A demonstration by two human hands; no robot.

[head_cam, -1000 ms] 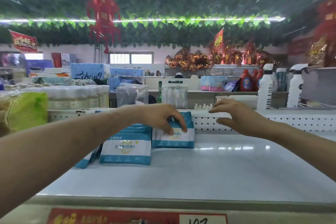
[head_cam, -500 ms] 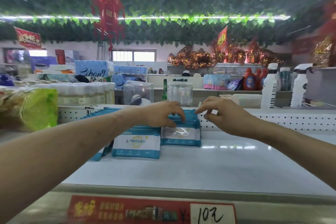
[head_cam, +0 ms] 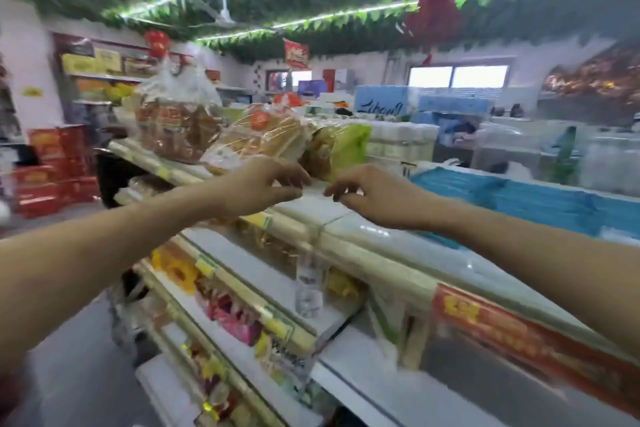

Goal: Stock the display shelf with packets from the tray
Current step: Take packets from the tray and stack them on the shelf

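Setting: a shop, blurred by motion; a white display shelf (head_cam: 381, 236) runs from near right to far left.
Near edge: a red price strip (head_cam: 519, 326) on the shelf lip at right; lower tiers at left carry bright snack bags (head_cam: 228, 319).
Left hand (head_cam: 263, 184): in the air over the top tier, fingers loosely curled down, nothing seen in its grasp.
Right hand (head_cam: 374, 198): just beside it but apart, fingertips drawn toward the thumb, nothing visible between them.
Blue packets (head_cam: 512, 198): lying in rows on the top tier, right of the right hand.
Beyond the hands: clear bags of baked goods (head_cam: 263, 139) and a green-fronted bag (head_cam: 346, 149).
Far: leaf garlands (head_cam: 311, 21) with light strips across the ceiling.
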